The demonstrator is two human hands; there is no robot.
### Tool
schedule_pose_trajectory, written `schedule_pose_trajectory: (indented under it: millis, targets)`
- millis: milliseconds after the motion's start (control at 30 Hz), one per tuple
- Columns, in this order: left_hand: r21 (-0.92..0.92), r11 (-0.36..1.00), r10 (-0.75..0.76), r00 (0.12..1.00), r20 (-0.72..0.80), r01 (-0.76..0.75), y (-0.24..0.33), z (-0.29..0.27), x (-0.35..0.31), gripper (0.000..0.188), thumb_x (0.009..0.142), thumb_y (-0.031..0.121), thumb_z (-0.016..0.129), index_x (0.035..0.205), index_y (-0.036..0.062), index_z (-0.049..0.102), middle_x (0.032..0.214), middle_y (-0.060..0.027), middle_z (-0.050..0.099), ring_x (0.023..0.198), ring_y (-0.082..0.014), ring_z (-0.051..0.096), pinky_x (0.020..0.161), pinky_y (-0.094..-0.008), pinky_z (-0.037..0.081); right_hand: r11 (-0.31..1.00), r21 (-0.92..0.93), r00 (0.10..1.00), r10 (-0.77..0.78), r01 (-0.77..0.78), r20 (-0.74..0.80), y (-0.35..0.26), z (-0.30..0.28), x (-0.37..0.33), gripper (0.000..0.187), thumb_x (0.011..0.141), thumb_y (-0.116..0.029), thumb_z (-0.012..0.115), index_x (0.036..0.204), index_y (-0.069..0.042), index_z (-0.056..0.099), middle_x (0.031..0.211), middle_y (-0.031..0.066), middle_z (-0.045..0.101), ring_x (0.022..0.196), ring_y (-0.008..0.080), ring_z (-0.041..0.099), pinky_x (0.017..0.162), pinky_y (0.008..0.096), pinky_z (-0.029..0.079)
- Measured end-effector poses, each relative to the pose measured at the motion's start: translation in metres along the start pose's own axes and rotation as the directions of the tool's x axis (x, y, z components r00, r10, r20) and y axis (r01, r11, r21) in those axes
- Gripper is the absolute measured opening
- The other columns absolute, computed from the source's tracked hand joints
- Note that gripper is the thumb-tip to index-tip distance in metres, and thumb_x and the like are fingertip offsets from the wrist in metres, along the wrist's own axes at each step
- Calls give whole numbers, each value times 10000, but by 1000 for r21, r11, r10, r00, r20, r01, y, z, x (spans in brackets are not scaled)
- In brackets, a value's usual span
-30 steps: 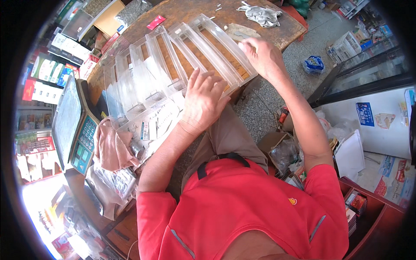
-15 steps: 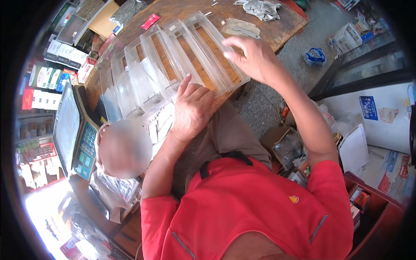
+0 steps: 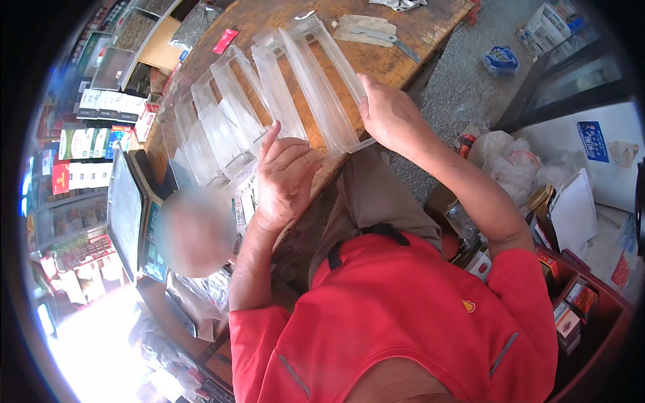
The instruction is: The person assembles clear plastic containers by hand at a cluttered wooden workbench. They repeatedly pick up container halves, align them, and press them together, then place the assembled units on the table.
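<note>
A clear plastic rack (image 3: 304, 80) with long parallel channels lies slanted on the wooden table. My right hand (image 3: 398, 119) grips its right-hand wall, fingertips over the upper edge. At the near end of the channels, my left hand (image 3: 287, 180) is closed around the rim, one finger sticking up and the others curled. The underside of that grip is hidden. Beneath the rack's near left part, a white sheet with dark writing (image 3: 246, 195) shows.
A metal blade-like tool (image 3: 373, 32) rests on a worn card on the table (image 3: 430, 30), near a small red packet (image 3: 225, 41). At left stand a scale (image 3: 126, 208) and shelved boxes (image 3: 111, 102). An open drawer (image 3: 605, 322) holds small packs at lower right.
My right hand has come down from above the rack onto its right wall and closed there. My left hand stays at the near end. The whole view has shifted slightly.
</note>
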State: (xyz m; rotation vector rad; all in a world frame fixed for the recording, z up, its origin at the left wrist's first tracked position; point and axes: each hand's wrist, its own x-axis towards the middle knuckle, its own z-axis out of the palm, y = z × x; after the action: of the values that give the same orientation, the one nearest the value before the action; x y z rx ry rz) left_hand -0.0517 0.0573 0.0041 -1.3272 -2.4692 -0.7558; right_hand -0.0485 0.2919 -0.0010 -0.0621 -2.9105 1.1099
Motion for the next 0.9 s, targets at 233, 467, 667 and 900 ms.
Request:
schedule_pose_trajectory:
  millis: [233,467,667,900]
  targets:
    - [30,999,42,992,122,-46,17,10,-6,208,716,49,704,920,73,670,912,-43,661,961,-217,639,1111,-526,340,992,41,989,-114,118,-89,13,2,-16,485,894,-36,530,1357,36,405,1043,289,628,921,438,635,820,493,518]
    - [-327,945,41,983,178,20,13,-26,15,267,771,137,768,1006,45,681,987,-103,678,1022,-306,627,1021,-506,423,973,60,937,-197,223,-290,23,33,-93,602,839,-9,561,1398,11,336,1015,254,566,807,443,616,702,513,510]
    - [235,932,-210,941,-265,274,-42,-5,72,667,704,171,802,1292,1,535,1062,-224,665,994,-402,631,911,-439,489,985,149,969,-46,85,-243,17,36,-144,657,846,-52,594,1434,32,313,1158,272,551,1037,429,583,889,473,486]
    - [-56,895,-419,878,231,442,-83,20,107,570,656,203,789,1161,-14,636,1081,-237,677,1027,-359,656,906,-398,503,939,336,997,67,-72,24,30,8,-147,814,802,-315,749,1433,18,357,1319,255,511,1145,346,580,906,412,504]
